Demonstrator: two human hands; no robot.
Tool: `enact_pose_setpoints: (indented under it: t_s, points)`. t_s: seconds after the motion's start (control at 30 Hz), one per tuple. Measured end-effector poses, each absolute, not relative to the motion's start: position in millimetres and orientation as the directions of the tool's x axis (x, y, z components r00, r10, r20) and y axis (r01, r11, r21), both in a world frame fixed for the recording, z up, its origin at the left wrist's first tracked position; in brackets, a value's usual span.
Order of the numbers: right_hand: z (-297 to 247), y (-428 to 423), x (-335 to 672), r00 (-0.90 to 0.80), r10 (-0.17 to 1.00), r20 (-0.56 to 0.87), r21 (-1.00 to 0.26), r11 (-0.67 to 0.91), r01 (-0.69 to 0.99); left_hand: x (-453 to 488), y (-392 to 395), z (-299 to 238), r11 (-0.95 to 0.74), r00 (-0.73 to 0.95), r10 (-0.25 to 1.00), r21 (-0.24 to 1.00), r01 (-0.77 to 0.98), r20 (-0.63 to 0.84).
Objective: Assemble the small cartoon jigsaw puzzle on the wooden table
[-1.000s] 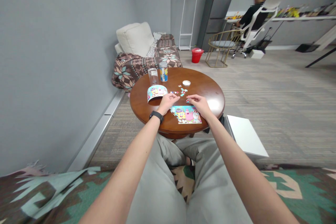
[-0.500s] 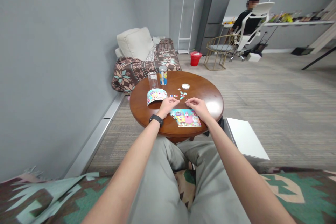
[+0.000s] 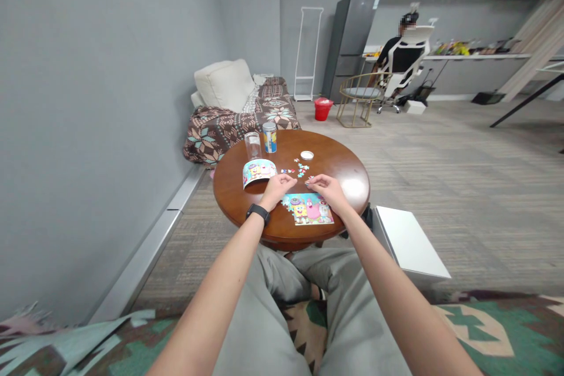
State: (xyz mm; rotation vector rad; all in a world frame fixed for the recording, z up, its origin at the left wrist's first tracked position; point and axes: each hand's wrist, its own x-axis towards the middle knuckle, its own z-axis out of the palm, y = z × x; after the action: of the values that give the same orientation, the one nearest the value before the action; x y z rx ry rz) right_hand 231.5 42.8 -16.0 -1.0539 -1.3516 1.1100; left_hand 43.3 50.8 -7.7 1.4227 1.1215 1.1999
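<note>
A partly assembled cartoon jigsaw puzzle [image 3: 311, 210] lies near the front of the round wooden table [image 3: 233, 200], its left edge uneven. Just above its right part, my right hand [image 3: 328, 190] is closed in a pinch on a small puzzle piece [image 3: 308, 181]. My left hand [image 3: 278, 188], with a dark band on the wrist, hovers by the puzzle's upper left corner. Its fingers are pressed together, and anything between them is too small to make out. Several loose puzzle pieces [image 3: 302, 170] are scattered beyond both hands. A curved picture sheet [image 3: 259, 170] stands left of my left hand.
Toward the table's back left are a clear container [image 3: 252, 145] and a printed can [image 3: 269, 138]. A round lid [image 3: 307, 155] lies behind the loose pieces. A white box [image 3: 409, 238] stands on the floor at right. Farther off, a person sits in a white chair [image 3: 408, 59].
The view has tilted up slightly, so everything sits lower in the picture. Both hands stay in nearly the same place over the table, fingers still pinched.
</note>
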Motion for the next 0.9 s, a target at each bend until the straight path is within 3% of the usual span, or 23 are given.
enact_pose_setpoints:
  t_s: [0.23, 0.57, 0.9]
  points:
    - [-19.6, 44.9, 233.9, -0.032, 0.974, 0.223, -0.966, 0.225, 0.130, 43.1, 50.9, -7.8, -0.099, 0.079, 0.992, 0.994, 0.055, 0.095]
    - [-21.9, 44.6, 233.0, -0.025, 0.978, 0.207, -0.967, 0.209, 0.148, 42.1, 49.4, -5.3, -0.084, 0.077, 0.994, 0.994, 0.067, 0.079]
    - [-17.9, 43.3, 228.7, -0.088, 0.988, 0.130, -0.992, 0.130, -0.010, 41.6, 52.7, -8.8, -0.089, 0.076, 0.994, 0.994, 0.057, 0.084]
